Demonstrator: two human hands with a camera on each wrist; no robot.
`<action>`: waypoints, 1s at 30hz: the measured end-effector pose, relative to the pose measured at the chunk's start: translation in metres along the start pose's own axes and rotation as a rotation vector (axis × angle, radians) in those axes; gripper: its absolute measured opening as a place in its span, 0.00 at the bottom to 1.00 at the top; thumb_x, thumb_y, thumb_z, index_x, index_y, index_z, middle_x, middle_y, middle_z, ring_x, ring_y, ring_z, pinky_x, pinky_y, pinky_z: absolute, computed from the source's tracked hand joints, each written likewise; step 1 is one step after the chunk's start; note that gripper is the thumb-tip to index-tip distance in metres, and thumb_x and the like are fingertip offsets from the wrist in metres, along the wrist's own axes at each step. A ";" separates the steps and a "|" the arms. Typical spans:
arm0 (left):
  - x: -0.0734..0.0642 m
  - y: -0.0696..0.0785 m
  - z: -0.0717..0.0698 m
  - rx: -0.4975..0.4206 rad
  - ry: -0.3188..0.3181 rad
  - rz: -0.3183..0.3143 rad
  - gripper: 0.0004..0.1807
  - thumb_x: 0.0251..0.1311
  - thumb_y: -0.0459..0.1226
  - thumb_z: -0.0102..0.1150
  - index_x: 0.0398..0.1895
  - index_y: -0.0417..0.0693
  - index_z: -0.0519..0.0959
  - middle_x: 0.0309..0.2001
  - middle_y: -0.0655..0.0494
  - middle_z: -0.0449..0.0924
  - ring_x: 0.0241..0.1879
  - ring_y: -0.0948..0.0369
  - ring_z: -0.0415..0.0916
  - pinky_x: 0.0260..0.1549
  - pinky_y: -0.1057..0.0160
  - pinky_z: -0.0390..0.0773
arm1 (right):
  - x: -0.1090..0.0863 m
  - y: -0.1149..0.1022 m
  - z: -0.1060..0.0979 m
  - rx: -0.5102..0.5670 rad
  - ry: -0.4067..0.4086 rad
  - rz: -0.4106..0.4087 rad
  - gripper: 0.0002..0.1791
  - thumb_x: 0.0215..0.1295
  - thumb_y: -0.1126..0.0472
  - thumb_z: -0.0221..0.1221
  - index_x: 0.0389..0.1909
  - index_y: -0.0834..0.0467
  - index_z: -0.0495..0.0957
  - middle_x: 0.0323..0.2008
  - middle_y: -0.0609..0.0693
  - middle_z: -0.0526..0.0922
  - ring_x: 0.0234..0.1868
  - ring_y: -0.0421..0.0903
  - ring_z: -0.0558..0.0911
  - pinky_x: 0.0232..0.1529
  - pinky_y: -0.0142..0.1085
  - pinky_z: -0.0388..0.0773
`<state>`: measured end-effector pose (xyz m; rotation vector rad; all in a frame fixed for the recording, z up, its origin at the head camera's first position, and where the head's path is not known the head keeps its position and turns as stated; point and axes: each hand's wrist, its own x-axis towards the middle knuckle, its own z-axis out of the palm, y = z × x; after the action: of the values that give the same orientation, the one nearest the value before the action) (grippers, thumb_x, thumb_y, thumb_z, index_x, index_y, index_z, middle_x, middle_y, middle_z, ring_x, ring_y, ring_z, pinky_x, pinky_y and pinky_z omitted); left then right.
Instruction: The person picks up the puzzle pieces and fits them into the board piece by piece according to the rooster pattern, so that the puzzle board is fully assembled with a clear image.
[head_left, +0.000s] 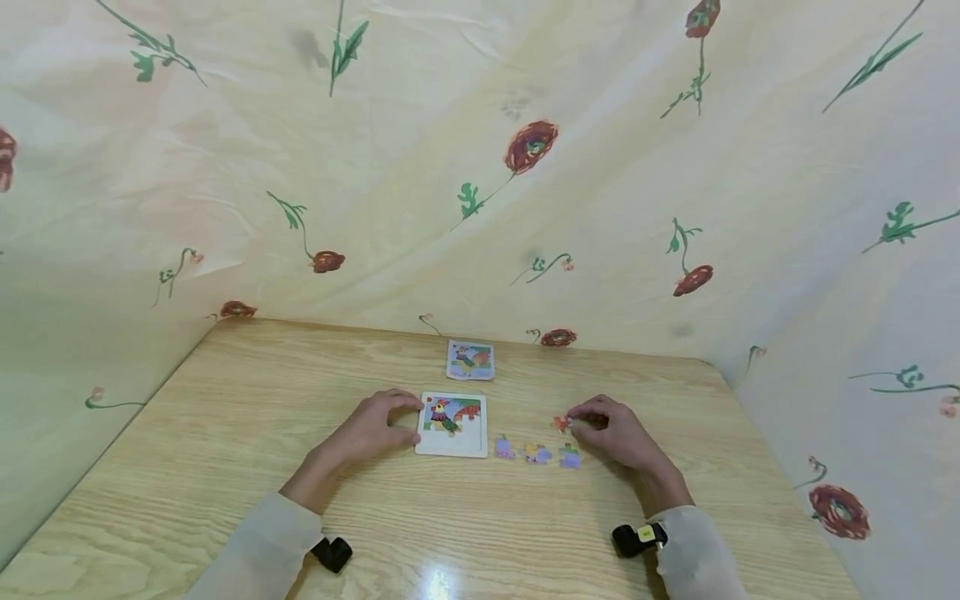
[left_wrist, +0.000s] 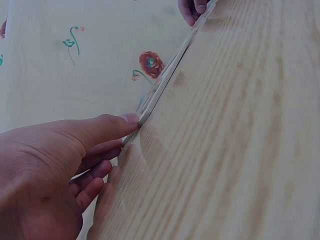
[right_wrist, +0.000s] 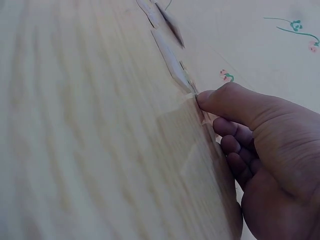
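A square white jigsaw tray [head_left: 471,437] lies on the table, its upper part filled with pieces of a rooster picture. My left hand [head_left: 371,427] holds the tray's left side, thumb near the lower corner and fingers near the upper one. In the left wrist view the thumb [left_wrist: 115,125] meets the tray's edge. On the right, my right hand [head_left: 617,427] pinches a small orange puzzle piece [head_left: 560,423] low over the table, partly hidden by its fingertips. Three loose puzzle pieces, one purple [head_left: 504,447], one yellow and purple [head_left: 536,453], one purple and green [head_left: 570,456], lie between tray and hand.
Behind the tray lies a square picture card [head_left: 470,360] with the same rooster. The wooden table [head_left: 465,525] ends at a flowered cloth [head_left: 405,167] that hangs behind it and along both sides.
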<state>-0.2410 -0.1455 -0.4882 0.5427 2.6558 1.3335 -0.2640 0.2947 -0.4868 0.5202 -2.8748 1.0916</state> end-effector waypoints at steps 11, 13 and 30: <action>0.002 -0.001 0.000 -0.006 0.000 0.002 0.25 0.61 0.40 0.72 0.62 0.50 0.82 0.68 0.51 0.76 0.74 0.43 0.64 0.71 0.36 0.65 | 0.000 0.001 0.001 0.024 -0.029 -0.011 0.14 0.69 0.58 0.67 0.53 0.50 0.87 0.48 0.48 0.82 0.48 0.41 0.79 0.48 0.29 0.78; 0.002 -0.001 0.000 -0.009 -0.003 0.004 0.25 0.61 0.40 0.72 0.62 0.49 0.81 0.68 0.51 0.75 0.74 0.43 0.64 0.71 0.36 0.65 | -0.001 0.002 0.001 0.022 -0.022 -0.019 0.13 0.68 0.58 0.67 0.52 0.50 0.87 0.47 0.48 0.82 0.47 0.41 0.79 0.48 0.29 0.78; 0.001 -0.001 0.000 0.008 0.002 0.011 0.25 0.61 0.40 0.72 0.62 0.50 0.82 0.69 0.49 0.75 0.74 0.41 0.64 0.72 0.35 0.64 | -0.001 -0.005 0.004 -0.002 0.085 -0.056 0.09 0.66 0.57 0.69 0.46 0.51 0.88 0.44 0.48 0.84 0.45 0.43 0.81 0.47 0.31 0.79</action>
<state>-0.2421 -0.1452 -0.4891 0.5582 2.6649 1.3275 -0.2615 0.2889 -0.4870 0.5369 -2.7717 1.0752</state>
